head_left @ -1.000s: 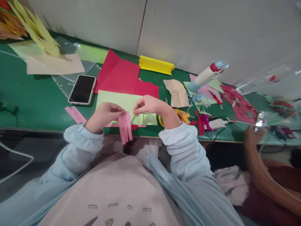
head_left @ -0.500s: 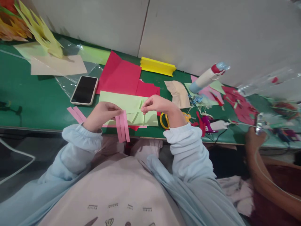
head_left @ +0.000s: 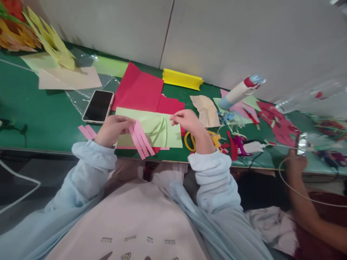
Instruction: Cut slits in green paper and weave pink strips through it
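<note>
My left hand point(head_left: 115, 129) pinches a bunch of cut paper strips. Pink strips point(head_left: 141, 139) hang to the right of its fingers, and other pink ends point(head_left: 87, 132) stick out on its left. Thin light green strips point(head_left: 162, 131) fan out over a light green sheet point(head_left: 175, 139) on the table; whether they run into the left fingers is hard to see. To the right, my right hand point(head_left: 187, 121) hovers just off the green strips, thumb and fingertips drawn together; anything between them is too small to tell. Yellow-handled scissors point(head_left: 189, 141) lie partly under my right wrist.
A phone point(head_left: 98, 105), red paper point(head_left: 141, 88) and a yellow folded piece point(head_left: 182, 78) lie behind my hands. At right are a bottle point(head_left: 241, 92), paper scraps and a purple glue gun point(head_left: 241, 146). A co-worker's hand point(head_left: 296, 160) holds something shiny at far right.
My right hand has moved right, away from the green strips it was touching. The pink strips in my left hand have swung outward to the right and spread.
</note>
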{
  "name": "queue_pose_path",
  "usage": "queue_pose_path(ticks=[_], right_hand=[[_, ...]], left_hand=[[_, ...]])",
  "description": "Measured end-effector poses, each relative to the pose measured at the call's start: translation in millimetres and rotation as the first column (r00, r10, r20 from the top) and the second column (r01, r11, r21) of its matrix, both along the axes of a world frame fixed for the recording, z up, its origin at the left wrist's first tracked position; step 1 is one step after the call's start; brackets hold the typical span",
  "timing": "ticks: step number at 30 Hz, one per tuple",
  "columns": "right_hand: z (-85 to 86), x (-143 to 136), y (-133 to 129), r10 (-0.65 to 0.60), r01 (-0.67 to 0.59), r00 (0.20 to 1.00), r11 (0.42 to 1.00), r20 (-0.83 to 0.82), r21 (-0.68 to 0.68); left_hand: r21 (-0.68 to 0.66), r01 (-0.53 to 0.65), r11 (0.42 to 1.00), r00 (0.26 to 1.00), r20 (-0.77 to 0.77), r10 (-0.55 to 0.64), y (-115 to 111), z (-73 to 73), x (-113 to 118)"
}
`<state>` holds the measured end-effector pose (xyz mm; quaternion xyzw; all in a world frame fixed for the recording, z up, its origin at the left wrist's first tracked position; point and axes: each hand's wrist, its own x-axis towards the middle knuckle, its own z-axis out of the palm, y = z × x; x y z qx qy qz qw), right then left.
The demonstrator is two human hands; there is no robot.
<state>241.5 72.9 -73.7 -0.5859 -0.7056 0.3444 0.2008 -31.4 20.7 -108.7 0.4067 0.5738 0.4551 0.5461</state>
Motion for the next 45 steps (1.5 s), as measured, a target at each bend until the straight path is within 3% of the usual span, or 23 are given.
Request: queue_pose_path(ticks=[3,6,10,16,23,29,39,45], right_hand=[[-5.1,-35,-24,0.102,-0.121,0.977,0.988,-0.189,-0.093],[-16.1,-64,-41,0.128,-0.172,0.934,0.979,-0.334,-0.105],[-27.8,-81,-48,0.075,-0.187,0.878,0.963,-0.472,-0.193],[-28.7,-84,-48,-0.109,-0.266,0.776,0.837,-0.622,-0.478],[-27.7,-80,-42,-0.087,-0.33,0.779,0.784,-0.621,-0.525],[-27.5,-81,-44,-0.064,-0.352,0.806,0.748,-0.589,-0.563],[-44.8,-76,-43,-0.075,-0.381,0.783,0.728,-0.618,-0.571],[-32.8,-72,-43,0.001,-0.383,0.845,0.699,-0.535,-0.604]], left_hand=[[0.012,-0.02,1.0,1.0,0.024,0.02,0,5.3,4],[0.017,-0.022,1.0,0.998,0.066,0.021,0,10.6,10],[0.048,-0.051,0.998,0.993,0.106,0.046,-1,13.2,16],[0.068,-0.101,0.992,0.988,0.127,0.092,-5,7.4,22],[0.016,-0.086,0.996,0.99,0.113,0.084,-10,0.0,16],[0.033,-0.009,0.999,0.998,-0.07,0.011,-11,1.7,7],[0.019,-0.018,1.0,0.992,-0.128,0.02,-12,3.7,5],[0.033,-0.006,0.999,0.991,-0.135,0.011,-12,2.2,6]])
